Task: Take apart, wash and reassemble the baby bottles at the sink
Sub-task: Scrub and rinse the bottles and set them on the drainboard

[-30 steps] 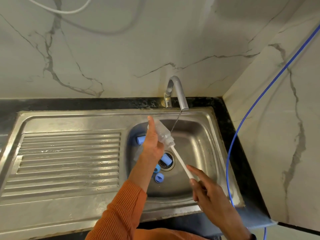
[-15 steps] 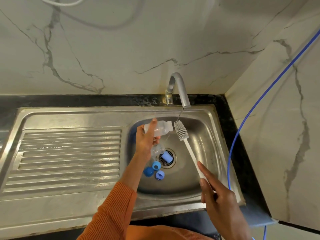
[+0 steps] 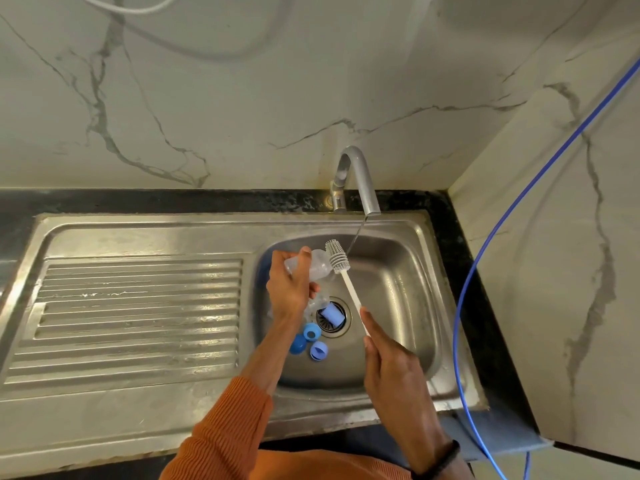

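Note:
My left hand (image 3: 289, 289) grips a clear baby bottle (image 3: 317, 264) held sideways over the sink basin (image 3: 398, 296), its mouth pointing right. My right hand (image 3: 388, 355) holds the white handle of a bottle brush (image 3: 337, 259); the grey bristle head is out of the bottle, right at its mouth. A thin stream of water falls from the tap (image 3: 356, 178) just right of the brush. On the basin floor lie a blue cylindrical cap (image 3: 333, 314) over the drain, a clear part (image 3: 317, 304) beside it, and three small blue pieces (image 3: 310, 341) near my left wrist.
A ribbed steel draining board (image 3: 138, 317) stretches left of the basin. A blue hose (image 3: 464, 306) runs down the right wall and past the counter edge. Marble walls close the back and right side. A black counter strip (image 3: 173, 199) borders the sink.
The brush came out of the bottle and moved up and right, then back to the mouth. My left hand turned the bottle sideways and lifted it, uncovering the blue pieces below.

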### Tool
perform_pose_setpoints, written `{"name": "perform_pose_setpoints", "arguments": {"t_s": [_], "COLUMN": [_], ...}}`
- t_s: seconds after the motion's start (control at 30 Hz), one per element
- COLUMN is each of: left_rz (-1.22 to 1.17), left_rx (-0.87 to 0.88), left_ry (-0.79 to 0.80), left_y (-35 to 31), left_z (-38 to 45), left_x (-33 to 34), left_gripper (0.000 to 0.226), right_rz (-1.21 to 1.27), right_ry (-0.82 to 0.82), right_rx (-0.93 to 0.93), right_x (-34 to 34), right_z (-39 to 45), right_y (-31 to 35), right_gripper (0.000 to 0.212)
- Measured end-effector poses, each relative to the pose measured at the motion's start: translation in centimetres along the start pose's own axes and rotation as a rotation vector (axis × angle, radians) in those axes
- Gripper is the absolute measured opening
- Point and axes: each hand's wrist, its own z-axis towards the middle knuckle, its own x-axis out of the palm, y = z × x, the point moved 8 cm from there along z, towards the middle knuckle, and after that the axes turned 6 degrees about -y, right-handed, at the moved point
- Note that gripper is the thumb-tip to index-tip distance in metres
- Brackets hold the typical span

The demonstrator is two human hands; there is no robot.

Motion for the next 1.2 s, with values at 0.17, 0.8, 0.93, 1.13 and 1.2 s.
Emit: {"name": "perform_pose_setpoints", "arguments": {"t_s": [0.17,0.8,0.93,1.13,1.2], "left_rz": [0.057,-0.083,-0.189,-0.343,-0.349], "left_rx": [0.191,-0.132,-0.270,-0.476,-0.503], "left_ry": [0.000,-0.068,0.037,0.141,0.159], "left_y": [-1.2,2.5,3.0,4.4,4.8], "left_z": [-0.7,0.0,-0.7,-2.6,-3.1], "left_x": [0.0,0.0,1.8,3.6,4.1], "left_gripper": [0.031,0.036,0.033,0.036,0.037], "right_rz": [0.008,0.209,0.441,0.829,0.898], "right_ry": [0.036,0.074,0.148,0.213,0.216], "right_rx": [0.050,0.182,0.374,0.580,0.617], "right_x": [0.1,-0.2,1.0,1.9,1.7], "right_z": [1.0,-2.3,-2.7,-1.3,-0.5], "right_y": [-0.2,-3.0,-4.8,-4.2,-4.1], "right_gripper": [0.047,0.049,0.046,0.038,0.036]}}
